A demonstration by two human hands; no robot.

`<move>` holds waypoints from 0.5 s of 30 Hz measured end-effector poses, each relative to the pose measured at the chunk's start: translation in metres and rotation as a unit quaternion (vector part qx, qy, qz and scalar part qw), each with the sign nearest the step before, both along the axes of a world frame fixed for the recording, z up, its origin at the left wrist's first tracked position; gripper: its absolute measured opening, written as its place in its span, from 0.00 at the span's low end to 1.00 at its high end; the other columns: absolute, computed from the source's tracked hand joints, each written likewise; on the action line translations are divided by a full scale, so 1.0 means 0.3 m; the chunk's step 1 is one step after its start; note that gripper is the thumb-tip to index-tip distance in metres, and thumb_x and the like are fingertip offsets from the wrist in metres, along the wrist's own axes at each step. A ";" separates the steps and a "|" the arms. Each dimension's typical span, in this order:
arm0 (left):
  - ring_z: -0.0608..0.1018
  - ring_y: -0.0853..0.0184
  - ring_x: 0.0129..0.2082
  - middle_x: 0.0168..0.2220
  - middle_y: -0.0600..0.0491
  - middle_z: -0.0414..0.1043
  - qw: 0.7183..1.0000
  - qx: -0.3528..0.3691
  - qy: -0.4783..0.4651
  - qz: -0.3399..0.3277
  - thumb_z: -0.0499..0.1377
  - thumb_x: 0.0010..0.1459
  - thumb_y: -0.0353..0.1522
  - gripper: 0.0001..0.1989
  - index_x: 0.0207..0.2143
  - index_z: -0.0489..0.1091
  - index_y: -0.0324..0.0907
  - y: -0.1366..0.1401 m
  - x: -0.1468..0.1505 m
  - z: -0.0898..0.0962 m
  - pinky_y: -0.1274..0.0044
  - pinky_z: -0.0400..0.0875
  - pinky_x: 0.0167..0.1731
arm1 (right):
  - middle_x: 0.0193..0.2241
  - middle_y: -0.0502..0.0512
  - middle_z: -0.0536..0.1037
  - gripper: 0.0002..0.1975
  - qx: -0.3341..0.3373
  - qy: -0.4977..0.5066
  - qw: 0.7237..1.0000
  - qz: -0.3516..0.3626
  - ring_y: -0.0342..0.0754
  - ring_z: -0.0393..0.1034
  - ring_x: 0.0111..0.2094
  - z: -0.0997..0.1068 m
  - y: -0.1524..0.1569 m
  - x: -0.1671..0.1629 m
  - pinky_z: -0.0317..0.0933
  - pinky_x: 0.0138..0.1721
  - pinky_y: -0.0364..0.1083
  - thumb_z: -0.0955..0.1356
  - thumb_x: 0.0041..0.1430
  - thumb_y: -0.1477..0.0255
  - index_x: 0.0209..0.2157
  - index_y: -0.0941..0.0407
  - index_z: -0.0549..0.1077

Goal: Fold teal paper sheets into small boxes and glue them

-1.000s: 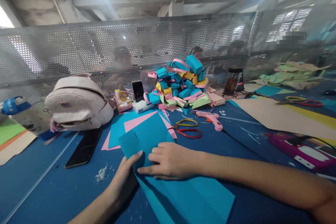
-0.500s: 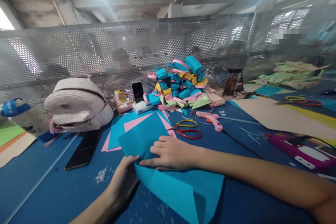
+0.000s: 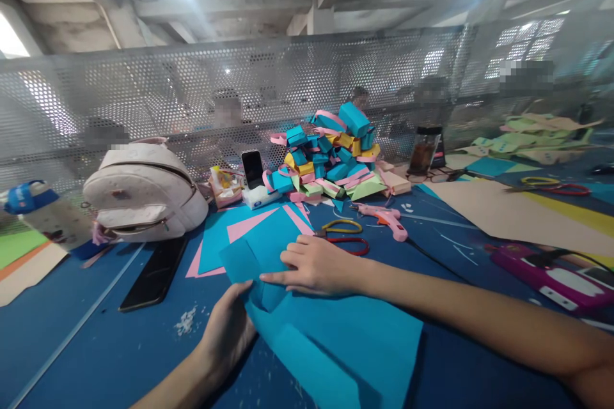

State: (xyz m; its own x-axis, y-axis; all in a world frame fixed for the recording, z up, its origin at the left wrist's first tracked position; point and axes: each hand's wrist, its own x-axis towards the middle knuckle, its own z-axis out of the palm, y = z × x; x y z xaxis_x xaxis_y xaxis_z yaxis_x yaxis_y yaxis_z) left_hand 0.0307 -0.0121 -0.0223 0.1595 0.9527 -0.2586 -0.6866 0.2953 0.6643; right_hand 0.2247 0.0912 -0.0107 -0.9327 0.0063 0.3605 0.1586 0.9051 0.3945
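A large sheet of blue paper [image 3: 355, 339] with folded flaps lies in front of me, partly lifted off the table. My left hand [image 3: 229, 326] is closed on its left edge, thumb on top and the other fingers hidden underneath. Over the sheet, my right hand [image 3: 319, 268] has its index finger stretched along a crease near the left thumb. Its other fingers are curled in against the paper, and its thumb is hidden. Just beyond that hand lie scissors [image 3: 343, 244] with yellow and red handles. Blue and pink sheets [image 3: 213, 249] are stacked behind.
A pink glue gun [image 3: 384, 220] with a black cord lies at centre right. Folded paper pieces [image 3: 330, 160] are heaped at the back. A white backpack [image 3: 144, 192], a black phone [image 3: 156, 275] and a bottle [image 3: 52, 217] stand or lie left; a magenta power strip [image 3: 542, 278] lies right.
The blue paper's left flap now stands up more with a visible fold. Its near part has opened out to the right. My right hand has moved slightly up and right.
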 end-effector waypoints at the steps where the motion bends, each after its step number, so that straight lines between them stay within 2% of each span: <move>1: 0.80 0.51 0.45 0.47 0.42 0.79 1.000 -0.002 -0.003 -0.006 0.58 0.58 0.29 0.24 0.57 0.67 0.35 -0.001 0.004 0.005 0.61 0.71 0.52 | 0.38 0.55 0.71 0.23 0.000 -0.002 1.000 0.002 0.49 0.60 0.35 0.000 0.002 0.001 0.48 0.34 0.48 0.57 0.71 0.60 0.64 0.49 0.59; 6: 0.78 0.50 0.51 0.50 0.42 0.77 0.999 -0.008 -0.018 -0.031 0.57 0.62 0.35 0.23 0.58 0.66 0.37 -0.008 0.006 0.007 0.60 0.69 0.55 | 0.37 0.54 0.71 0.21 -0.004 -0.017 0.999 0.039 0.48 0.60 0.34 0.005 -0.020 -0.004 0.47 0.32 0.48 0.58 0.71 0.60 0.62 0.48 0.63; 10: 0.77 0.52 0.51 0.48 0.42 0.78 0.998 0.003 -0.051 -0.043 0.55 0.65 0.35 0.19 0.54 0.70 0.35 -0.011 0.005 0.002 0.63 0.69 0.54 | 0.36 0.54 0.71 0.18 -0.017 -0.019 0.998 0.055 0.48 0.60 0.34 0.010 -0.048 -0.011 0.47 0.32 0.48 0.59 0.71 0.62 0.59 0.49 0.66; 13: 0.79 0.54 0.48 0.44 0.43 0.79 0.998 0.004 -0.045 -0.044 0.56 0.64 0.36 0.16 0.49 0.73 0.36 -0.011 0.012 0.006 0.65 0.71 0.52 | 0.36 0.54 0.71 0.12 -0.033 -0.034 0.997 0.058 0.48 0.59 0.34 0.005 -0.058 -0.019 0.48 0.33 0.48 0.60 0.71 0.69 0.44 0.54 0.74; 15: 0.80 0.56 0.44 0.42 0.45 0.79 0.999 0.009 -0.028 -0.030 0.58 0.63 0.35 0.13 0.45 0.75 0.36 -0.011 0.015 0.005 0.67 0.72 0.49 | 0.36 0.54 0.71 0.12 -0.047 -0.050 0.996 0.056 0.47 0.58 0.34 -0.001 -0.063 -0.025 0.49 0.34 0.48 0.61 0.69 0.72 0.33 0.57 0.74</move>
State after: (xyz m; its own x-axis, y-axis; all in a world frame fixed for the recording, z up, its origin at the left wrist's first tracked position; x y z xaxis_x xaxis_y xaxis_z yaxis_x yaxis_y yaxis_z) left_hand 0.0353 -0.0155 -0.0207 0.2307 0.9453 -0.2304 -0.7045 0.3257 0.6306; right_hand 0.2170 0.0722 -0.0110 -0.9607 -0.0705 0.2684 0.0187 0.9485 0.3162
